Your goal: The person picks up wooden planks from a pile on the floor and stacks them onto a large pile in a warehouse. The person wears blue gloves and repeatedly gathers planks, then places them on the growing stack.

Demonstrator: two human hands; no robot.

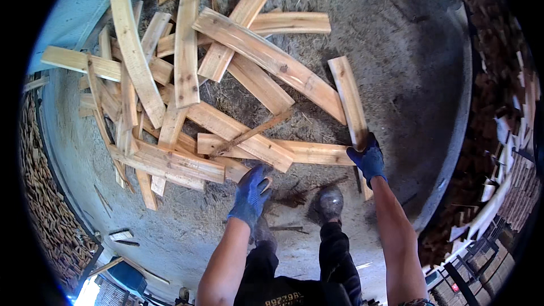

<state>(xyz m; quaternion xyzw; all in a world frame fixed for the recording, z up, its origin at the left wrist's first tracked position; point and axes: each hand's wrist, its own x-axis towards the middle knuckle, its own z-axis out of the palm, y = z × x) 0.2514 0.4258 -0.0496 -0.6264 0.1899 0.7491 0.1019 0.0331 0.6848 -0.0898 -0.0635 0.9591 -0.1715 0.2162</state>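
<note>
A short wooden board [350, 102] was gripped at its near end by the right hand [369, 158], the blue-gloved fingers closed around it; the board ran up and slightly left from the hand, its far end close beside a long curved plank [272, 59]. Part of the same board showed below the hand, near the right forearm. The left hand [251, 194], also in a blue glove, was curled over the near end of a pale plank [235, 169] at the edge of the pile – the fingers looked closed on it, though how firmly could not be told.

Both hands were held at the near edge of a loose pile of planks [170, 96], where pale boards lay crossed over 1 another at many angles on a grey concrete floor [408, 79] strewn with bark and sawdust. A thin dark stick [252, 132] lay slanted across 2 flat boards just above the left hand.

Below the hands, 2 dusty shoes [330, 203] and dark trousers were seen. Stacked firewood [45, 204] was ranged along the left edge – and more stacks [510, 136] along the right.
</note>
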